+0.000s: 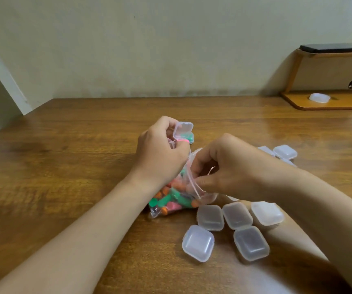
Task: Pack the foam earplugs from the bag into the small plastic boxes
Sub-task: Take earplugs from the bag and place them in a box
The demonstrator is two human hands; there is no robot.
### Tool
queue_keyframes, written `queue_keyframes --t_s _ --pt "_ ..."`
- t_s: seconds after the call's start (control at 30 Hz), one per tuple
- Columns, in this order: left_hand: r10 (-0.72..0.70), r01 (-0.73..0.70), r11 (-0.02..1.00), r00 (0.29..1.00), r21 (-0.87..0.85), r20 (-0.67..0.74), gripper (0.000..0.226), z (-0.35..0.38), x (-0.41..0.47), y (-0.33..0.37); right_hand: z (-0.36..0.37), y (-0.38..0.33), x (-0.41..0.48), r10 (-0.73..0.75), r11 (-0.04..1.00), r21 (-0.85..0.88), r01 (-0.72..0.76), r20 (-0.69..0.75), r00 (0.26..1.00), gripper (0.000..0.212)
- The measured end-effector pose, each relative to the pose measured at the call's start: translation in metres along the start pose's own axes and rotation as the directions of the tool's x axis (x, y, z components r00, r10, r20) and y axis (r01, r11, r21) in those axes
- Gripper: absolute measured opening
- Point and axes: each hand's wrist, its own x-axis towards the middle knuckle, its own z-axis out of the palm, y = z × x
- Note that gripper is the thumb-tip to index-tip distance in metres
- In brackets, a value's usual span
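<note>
This looks like a room in a home: a wooden table [65, 166] stands against a plain, scuffed painted wall [171, 49], with a small wooden shelf [298, 103] at its far right corner.

I work from one view: a wide-angle head camera. It faces forward and down onto the table [65, 166], set close above both forearms. The left hand [160, 149] and right hand [223, 166], both pinching the bag [171, 200], sit at frame centre. Beyond the hands the view reaches the wall [171, 49]. Nearer than the hands, boxes [236, 215] lie just beside the right forearm.
</note>
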Motion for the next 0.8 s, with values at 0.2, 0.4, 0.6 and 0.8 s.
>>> queue_keyframes --t_s 0.2,0.4,0.6,0.8 --pt "0.037 -0.033 0.998 0.998 0.061 -0.054 0.016 0.004 0.001 -0.004 0.002 -0.008 -0.002 0.005 0.999 0.032 -0.008 0.094 0.996 0.040" --pt "0.034 -0.028 0.996 0.996 0.082 -0.081 0.016 0.005 0.001 -0.003 0.002 -0.010 -0.005 -0.050 0.996 0.079 0.032 0.237 0.970 0.025" --pt "0.027 -0.020 0.997 0.996 0.080 -0.086 0.016 0.005 0.000 -0.002 0.008 -0.007 -0.003 -0.085 0.990 0.131 0.056 0.231 0.969 0.026" --pt "-0.019 0.026 0.998 0.992 0.058 -0.122 0.015 0.005 0.002 0.000 0.023 0.000 0.005 -0.150 0.988 -0.032 0.153 0.074 0.986 0.023"
